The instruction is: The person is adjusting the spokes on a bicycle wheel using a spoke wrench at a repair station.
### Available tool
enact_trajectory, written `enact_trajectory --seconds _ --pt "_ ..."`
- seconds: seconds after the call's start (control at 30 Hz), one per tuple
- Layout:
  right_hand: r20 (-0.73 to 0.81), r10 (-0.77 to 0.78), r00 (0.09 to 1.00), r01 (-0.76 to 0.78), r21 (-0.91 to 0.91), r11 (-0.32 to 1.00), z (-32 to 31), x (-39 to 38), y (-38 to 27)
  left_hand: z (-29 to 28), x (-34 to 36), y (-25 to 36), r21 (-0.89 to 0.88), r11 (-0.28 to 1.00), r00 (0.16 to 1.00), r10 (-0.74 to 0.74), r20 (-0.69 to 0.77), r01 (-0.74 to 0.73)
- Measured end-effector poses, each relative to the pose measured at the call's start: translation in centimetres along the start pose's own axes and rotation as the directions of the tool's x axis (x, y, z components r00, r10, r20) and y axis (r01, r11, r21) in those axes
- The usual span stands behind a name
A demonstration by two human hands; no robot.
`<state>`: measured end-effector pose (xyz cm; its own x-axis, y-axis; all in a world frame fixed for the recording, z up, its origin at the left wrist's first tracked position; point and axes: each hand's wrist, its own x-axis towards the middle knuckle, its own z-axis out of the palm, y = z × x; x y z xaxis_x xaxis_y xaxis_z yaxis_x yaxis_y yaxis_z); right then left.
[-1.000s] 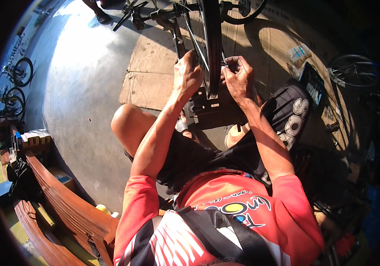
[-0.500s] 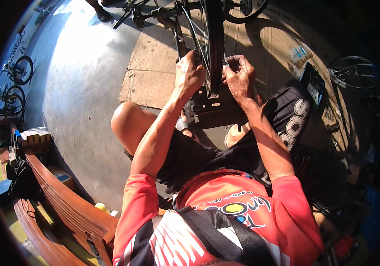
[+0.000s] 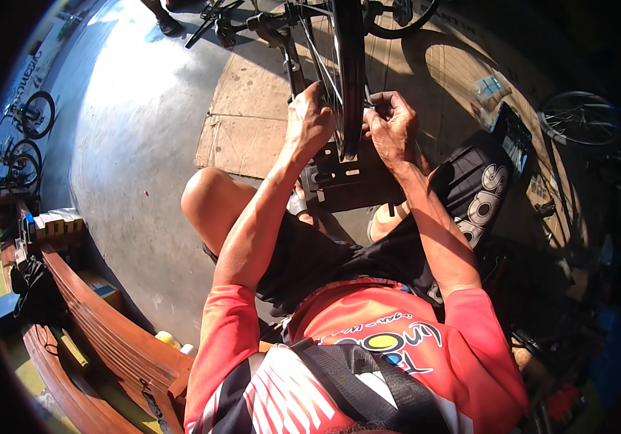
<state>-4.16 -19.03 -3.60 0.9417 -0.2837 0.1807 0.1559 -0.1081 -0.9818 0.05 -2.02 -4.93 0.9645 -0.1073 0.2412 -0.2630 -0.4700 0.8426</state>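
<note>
A bicycle wheel point(image 3: 352, 69) stands upright before me, its black tyre pointing toward me. On its left side my left hand point(image 3: 309, 121) is closed at the lower end of the fork leg point(image 3: 293, 71); what lies inside its fingers is hidden. To the right of the tyre, my right hand point(image 3: 395, 124) has thumb and fingertips pinched together beside the wheel's middle. Something small and dark shows at those fingertips, too small to name. Below the wheel sits a dark, flat stand-like piece with slots point(image 3: 354, 181), between my feet.
Flattened cardboard point(image 3: 238, 123) lies under the bicycle. Off to the right are a loose wheel point(image 3: 580, 119), a clear plastic bag point(image 3: 491, 87) and a dark tray point(image 3: 512, 137). A wooden bench point(image 3: 100, 318) stands at left, with bicycles point(image 3: 27, 137) beyond. Someone's foot point(image 3: 170, 26) shows at the top.
Both hands keep their places at the wheel. The right fingers have shifted only very slightly.
</note>
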Motion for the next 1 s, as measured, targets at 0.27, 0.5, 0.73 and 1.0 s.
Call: enact_trajectory --seconds 0.27,0.5,0.73,1.0 --pt "0.004 0.039 0.999 -0.039 0.002 0.999 0.3 0.0 -0.3 0.5 0.4 -1.9 0.036 0.997 0.997 0.067 -0.043 -0.065" --pt "0.005 0.019 1.0 -0.019 0.036 0.999 -0.1 0.0 0.0 -0.1 0.4 0.0 -0.034 0.999 0.999 -0.025 0.047 0.027" --pt "-0.008 -0.001 1.0 0.0 -0.016 1.0 -0.4 0.1 0.4 -0.7 0.6 0.6 -0.024 0.997 0.986 -0.062 0.158 0.067" --pt "0.002 -0.044 0.999 0.044 -0.021 0.999 0.1 0.0 0.5 -1.0 1.5 -0.9 -0.198 0.98 0.982 0.059 0.182 -0.023"
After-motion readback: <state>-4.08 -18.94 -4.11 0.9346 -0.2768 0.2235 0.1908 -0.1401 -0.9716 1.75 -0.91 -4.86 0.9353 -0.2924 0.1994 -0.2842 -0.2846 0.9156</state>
